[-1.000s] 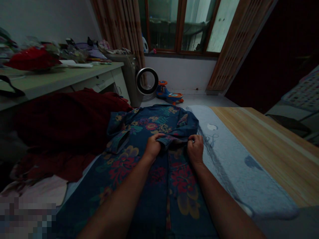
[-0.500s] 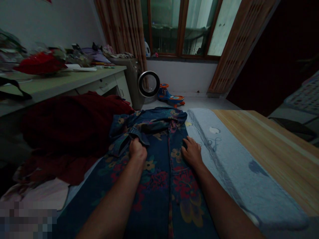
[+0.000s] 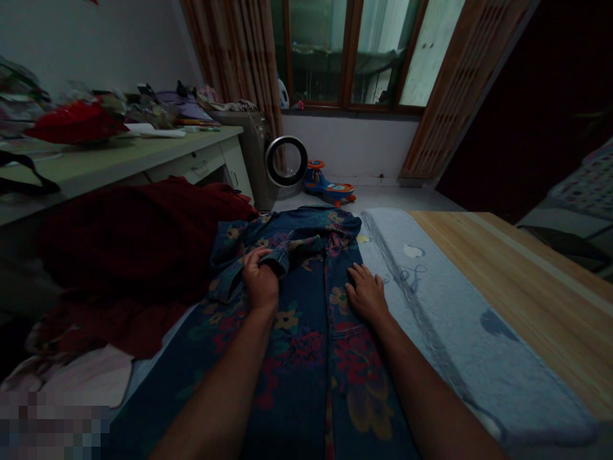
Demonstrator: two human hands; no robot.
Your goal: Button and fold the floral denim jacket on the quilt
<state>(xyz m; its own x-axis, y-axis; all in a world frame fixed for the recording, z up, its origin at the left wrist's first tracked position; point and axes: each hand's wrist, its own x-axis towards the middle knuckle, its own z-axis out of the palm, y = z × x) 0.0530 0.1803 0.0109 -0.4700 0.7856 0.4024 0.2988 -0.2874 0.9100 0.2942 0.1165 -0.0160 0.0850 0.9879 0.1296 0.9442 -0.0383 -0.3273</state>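
Note:
A long dark-blue garment printed with red and yellow flowers lies spread out in front of me, its far end bunched into folds. My left hand is closed on the open end of a sleeve, thumb side up; the sleeve lies across the garment's upper part. Flat near the garment's right edge rests my right hand, fingers stretched and slightly spread, holding nothing. Under the garment, to the right, shows a pale blue blanket with dark lettering.
A heap of dark red cloth lies at the left, below a cluttered desk. Wooden boards extend to the right of the blanket. Beyond are a washing machine with its round door open and a blue-orange ride-on toy.
My left hand has turned and shifted slightly left, lifting the sleeve end so its opening faces more to the right. My right hand has barely moved.

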